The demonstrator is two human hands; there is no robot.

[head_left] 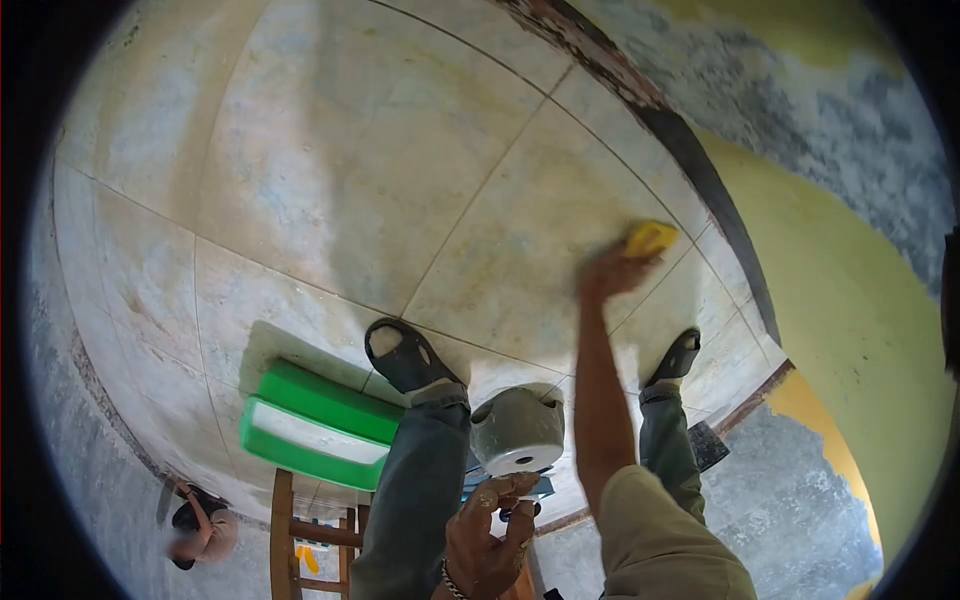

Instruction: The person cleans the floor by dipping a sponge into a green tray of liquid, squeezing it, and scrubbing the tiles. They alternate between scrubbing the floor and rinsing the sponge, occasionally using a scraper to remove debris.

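Note:
My right hand (615, 272) is stretched out over the tiled floor (480, 240), closed around a yellow sponge (651, 239). The hand is somewhat blurred, and the sponge appears to be against the tile close to a grout line. Low in the middle, my left hand (485, 540) is raised with curled fingers and pale smears on the skin. Whatever those fingers may hold is not clear. Just beyond it stands a grey rounded container (517, 432) with a dark hole, between my two feet.
A green plastic tub (318, 425) with a white face lies left of my dark clog (408, 355). Below it is a wooden ladder-like frame (310, 535). Another person (205, 530) is at lower left. A yellow-green wall (830, 300) curves along the right.

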